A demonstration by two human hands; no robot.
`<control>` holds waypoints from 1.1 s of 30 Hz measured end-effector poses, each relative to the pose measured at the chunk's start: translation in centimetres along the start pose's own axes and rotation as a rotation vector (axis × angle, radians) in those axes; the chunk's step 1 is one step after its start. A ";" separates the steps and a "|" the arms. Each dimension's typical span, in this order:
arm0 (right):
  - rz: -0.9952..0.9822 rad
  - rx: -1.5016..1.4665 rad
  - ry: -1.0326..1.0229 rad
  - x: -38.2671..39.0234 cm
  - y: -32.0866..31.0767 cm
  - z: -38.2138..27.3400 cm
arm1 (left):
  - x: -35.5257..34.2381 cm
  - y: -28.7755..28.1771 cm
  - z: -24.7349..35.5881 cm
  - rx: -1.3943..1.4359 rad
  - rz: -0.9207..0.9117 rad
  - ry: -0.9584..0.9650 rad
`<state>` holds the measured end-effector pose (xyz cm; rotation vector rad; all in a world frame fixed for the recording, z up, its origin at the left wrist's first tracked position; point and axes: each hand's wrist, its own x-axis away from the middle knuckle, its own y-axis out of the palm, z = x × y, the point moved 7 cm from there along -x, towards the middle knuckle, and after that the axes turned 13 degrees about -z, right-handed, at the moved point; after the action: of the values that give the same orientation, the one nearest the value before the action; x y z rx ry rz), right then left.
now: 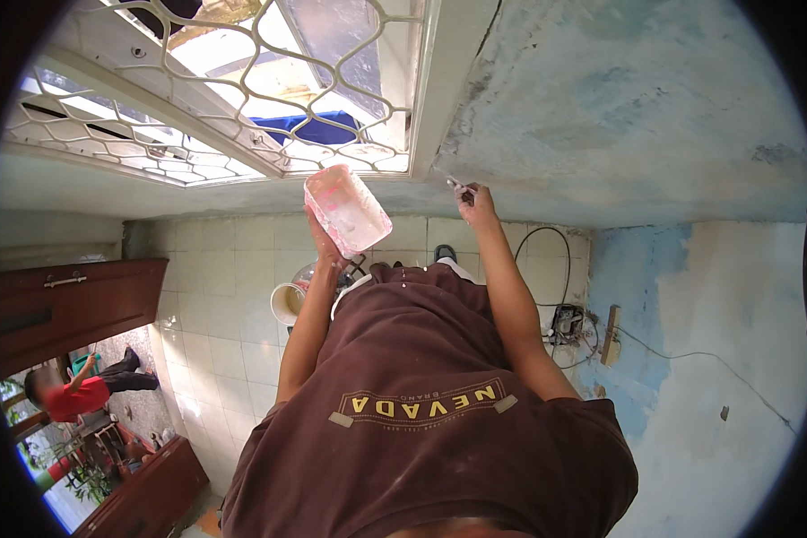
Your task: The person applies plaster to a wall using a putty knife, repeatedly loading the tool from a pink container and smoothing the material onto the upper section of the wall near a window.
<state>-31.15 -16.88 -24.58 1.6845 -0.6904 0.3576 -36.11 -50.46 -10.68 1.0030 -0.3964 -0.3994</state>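
My left hand [325,238] is closed around the side of a pink-and-white rectangular plastic tub [317,203]. Its inside is coated with whitish paste [348,215]. Raised against the wall by the lower right corner of the window frame, my right hand [478,208] pinches a small whitish hand tool [457,184]. Pale smears cover those fingers, and the tool's exact kind is too small to make out. The tool's tip is close to the patchy blue-grey wall [601,117], beside the frame.
A white metal grille [256,54] covers the window ahead. Left of my legs stands a pale bucket [284,305] on the tiled floor [229,287]. A black cable [568,269] and an electrical box [567,321] lie at right. Far left, a person in red [79,396] is beyond brown doors [72,309].
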 end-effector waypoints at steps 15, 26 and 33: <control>0.102 -0.062 -0.085 2.5 2.3 -1.7 | 0.1 -1.7 3.1 -0.043 0.007 0.021; 0.032 -0.120 -0.045 2.2 6.0 -2.6 | -1.0 0.6 3.0 -0.042 -0.026 -0.018; 0.014 -0.073 0.046 5.4 5.1 -1.4 | -2.0 -0.6 2.0 0.004 -0.065 -0.028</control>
<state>-29.94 -17.38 -17.16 1.5986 -0.6740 0.3759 -38.88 -51.19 -10.51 1.0172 -0.3906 -0.4721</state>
